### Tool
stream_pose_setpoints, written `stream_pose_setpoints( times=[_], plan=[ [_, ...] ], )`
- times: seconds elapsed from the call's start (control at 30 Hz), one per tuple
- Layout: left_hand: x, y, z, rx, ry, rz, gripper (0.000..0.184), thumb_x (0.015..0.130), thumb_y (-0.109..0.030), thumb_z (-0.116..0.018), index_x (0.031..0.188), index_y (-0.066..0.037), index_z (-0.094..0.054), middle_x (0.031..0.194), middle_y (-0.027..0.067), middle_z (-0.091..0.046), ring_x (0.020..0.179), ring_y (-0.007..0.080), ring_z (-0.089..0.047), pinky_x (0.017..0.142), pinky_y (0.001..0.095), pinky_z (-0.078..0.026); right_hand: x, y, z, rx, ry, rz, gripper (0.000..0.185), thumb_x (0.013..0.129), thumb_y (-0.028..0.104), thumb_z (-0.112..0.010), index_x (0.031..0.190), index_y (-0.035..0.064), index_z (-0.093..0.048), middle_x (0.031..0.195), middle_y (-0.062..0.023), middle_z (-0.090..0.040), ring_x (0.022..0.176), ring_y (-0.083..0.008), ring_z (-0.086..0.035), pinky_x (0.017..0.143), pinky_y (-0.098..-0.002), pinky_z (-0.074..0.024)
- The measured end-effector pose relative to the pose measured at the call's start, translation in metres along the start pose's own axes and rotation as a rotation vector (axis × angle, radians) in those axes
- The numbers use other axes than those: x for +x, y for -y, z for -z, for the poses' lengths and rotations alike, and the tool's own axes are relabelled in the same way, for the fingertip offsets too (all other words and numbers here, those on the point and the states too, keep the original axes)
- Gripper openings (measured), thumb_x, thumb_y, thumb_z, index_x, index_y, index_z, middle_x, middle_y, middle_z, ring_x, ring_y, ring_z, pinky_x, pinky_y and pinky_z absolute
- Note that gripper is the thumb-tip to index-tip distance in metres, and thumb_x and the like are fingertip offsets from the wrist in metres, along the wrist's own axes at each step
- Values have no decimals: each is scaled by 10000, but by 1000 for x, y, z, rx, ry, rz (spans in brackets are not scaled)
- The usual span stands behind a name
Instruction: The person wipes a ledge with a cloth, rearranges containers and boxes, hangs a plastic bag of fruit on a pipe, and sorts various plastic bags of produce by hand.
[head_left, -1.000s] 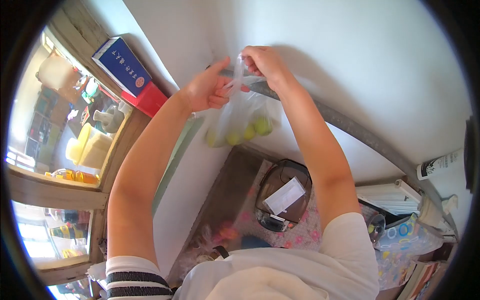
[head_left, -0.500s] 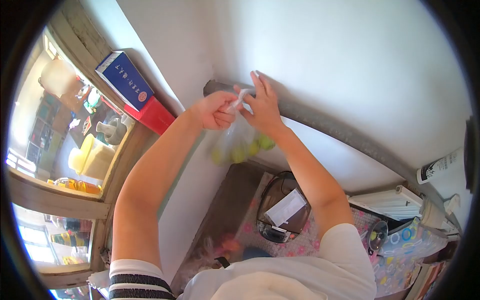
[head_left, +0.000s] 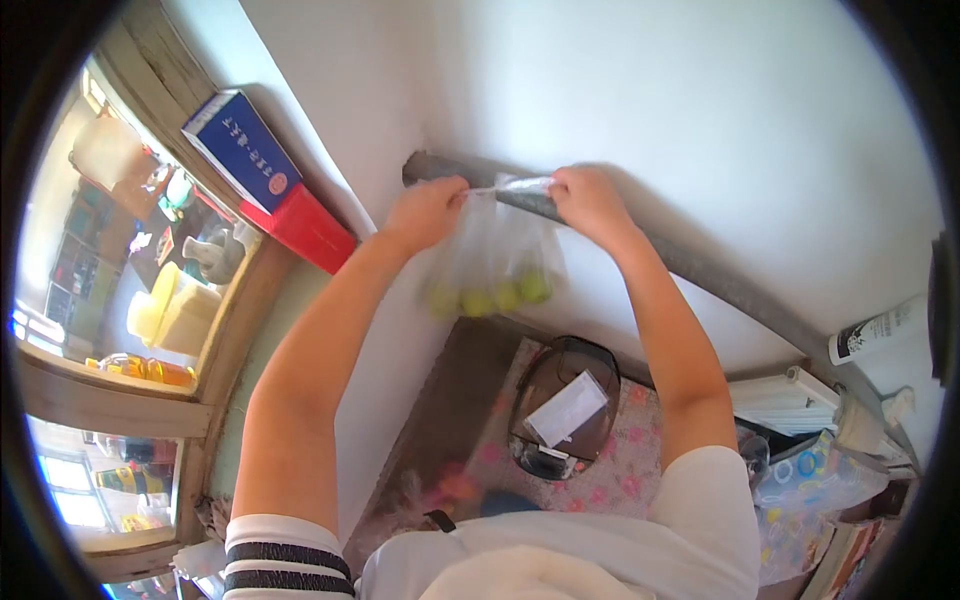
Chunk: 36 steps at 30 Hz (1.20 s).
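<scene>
Before the gray pipe (head_left: 716, 278), both hands' fingers grip the clear bag (head_left: 492, 245)'s stretched top, left hand (head_left: 425, 212) and right hand (head_left: 592, 204) apart; pull evenly, letting green fruit (head_left: 534, 286) hang low.

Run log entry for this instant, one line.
plastic bag: hanging, round green items inside | left hand: closed on one end of its top | right hand: closed on the other end

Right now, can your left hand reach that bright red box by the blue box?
Likely yes, once free: the left hand is pinching the see-through plastic bag of round green things, but nothing seems to block its way to the red box.
</scene>
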<state>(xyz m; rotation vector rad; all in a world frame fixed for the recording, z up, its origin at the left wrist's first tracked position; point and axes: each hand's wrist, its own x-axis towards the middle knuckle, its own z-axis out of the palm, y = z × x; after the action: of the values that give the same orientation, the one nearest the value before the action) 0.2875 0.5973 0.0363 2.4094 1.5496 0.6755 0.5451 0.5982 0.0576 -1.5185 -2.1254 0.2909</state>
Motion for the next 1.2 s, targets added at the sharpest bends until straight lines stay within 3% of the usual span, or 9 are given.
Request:
stream_pose_setpoints(
  times=[0.07, 0.17, 0.27, 0.37, 0.5, 0.6, 0.87, 1.07, 1.2],
  plan=[
    [5, 12, -3, 58, -85, -93, 208, 909, -249, -505, 987, -82, -601, 921, 142, -638, 865, 339, -599, 735, 426, -478, -7, -5, 11, 147, 45, -101, 237, 861, 242, -559, 876, 24, -652, 794, -183, -627, 718, -313, -593, 672, -415, -447],
    [14, 2, 19, -29, 158, 180, 141, 867, -154, -507, 929, -95, -619, 826, 93, -644, 792, 269, -611, 674, 387, -473, -11, 5, 17, 391, 74, -174, 259, 868, 258, -553, 869, 16, -642, 735, -87, -592, 679, -213, -532, 648, -348, -416],
    [37, -4, 35, -945, 309, 629, 121, 846, -125, -533, 905, -97, -634, 716, 2, -570, 636, 122, -510, 585, 285, -418, -5, 26, 15, 493, 78, -47, 270, 865, 270, -556, 871, 14, -641, 757, -42, -578, 725, -164, -519, 680, -309, -414],
    [34, -32, 29, -1467, 304, 651, 93, 856, -152, -568, 891, -97, -634, 689, -69, -459, 596, 42, -355, 553, 226, -337, 21, 45, -4, 538, -79, 137, 254, 855, 253, -567, 892, 14, -645, 854, -55, -598, 808, -156, -532, 742, -295, -425],
    [18, -42, 24, -1307, 335, 500, 91, 913, -189, -543, 863, -117, -569, 652, -74, -370, 578, 58, -308, 547, 223, -307, 41, 58, -4, 798, 316, -43, 232, 854, 186, -546, 987, 15, -629, 966, -85, -630, 908, -164, -549, 829, -288, -426],
    [17, -17, 13, -1321, 300, 504, 141, 940, -234, -534, 845, -130, -519, 647, -72, -368, 570, 53, -313, 537, 219, -300, 45, 45, -24, 1096, 383, 76, 238, 857, 81, -514, 1070, 18, -599, 996, -86, -647, 937, -173, -570, 827, -289, -441],
    [19, -5, 9, -1727, 366, 864, 180, 936, -252, -571, 813, -135, -512, 580, -91, -362, 508, 25, -310, 508, 198, -279, 36, 32, -39, 664, 152, 303, 199, 840, -27, -535, 1025, 11, -596, 946, -83, -655, 871, -168, -591, 782, -307, -485],
    [22, -4, 14, -1399, 567, 613, 142, 876, -252, -641, 840, -122, -596, 576, -88, -414, 520, 20, -352, 502, 195, -266, 40, 22, -52, 404, -49, 508, 70, 776, 15, -585, 823, 12, -636, 917, -104, -558, 899, -248, -529, 764, -344, -462],
    [38, -7, 22, -507, 487, 271, 210, 810, -250, -657, 786, -45, -616, 642, -5, -529, 579, 88, -453, 547, 245, -357, 33, 30, -48, 343, -64, 461, 75, 723, 90, -630, 762, 26, -633, 900, -131, -520, 923, -286, -497, 759, -362, -447]
  ],
)
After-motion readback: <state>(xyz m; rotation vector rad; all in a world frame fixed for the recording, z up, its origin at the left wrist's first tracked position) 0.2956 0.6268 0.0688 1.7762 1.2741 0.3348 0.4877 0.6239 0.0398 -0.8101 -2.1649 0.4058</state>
